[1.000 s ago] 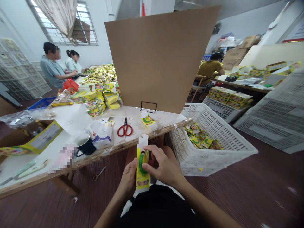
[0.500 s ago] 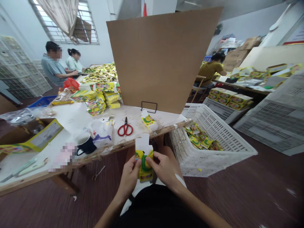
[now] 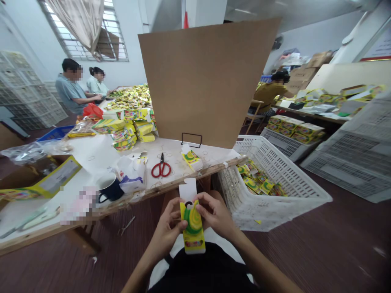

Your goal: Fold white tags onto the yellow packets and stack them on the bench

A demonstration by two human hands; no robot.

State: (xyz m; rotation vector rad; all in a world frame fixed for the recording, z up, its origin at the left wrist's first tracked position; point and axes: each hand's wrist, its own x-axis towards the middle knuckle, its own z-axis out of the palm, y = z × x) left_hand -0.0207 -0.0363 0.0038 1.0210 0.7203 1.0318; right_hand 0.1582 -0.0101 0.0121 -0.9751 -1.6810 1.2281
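Observation:
Above my lap I hold a small yellow and green printed carton (image 3: 193, 224), its top open and a white flap standing up at the far end. My left hand (image 3: 171, 221) grips its left side, thumb on the printed front. My right hand (image 3: 214, 209) pinches the upper right edge near the opening. Inside the mouth of the carton a dark curved shape shows, too small to name. Just beyond, on the table edge, lies another yellow carton (image 3: 192, 158) with its flap up. Red-handled scissors (image 3: 161, 167) rest to its left.
A white plastic crate (image 3: 275, 207) with many small yellow packs stands at my right. A big cardboard sheet (image 3: 207, 85) rises from the table (image 3: 88, 156). A dark mug (image 3: 110, 188) and plastic packet (image 3: 132, 173) sit at left. Co-workers sit farther back.
The carton has tilted and come nearer my body, showing more of its front. Both hands have shifted up toward its open end, and a dark curved shape now shows at the mouth.

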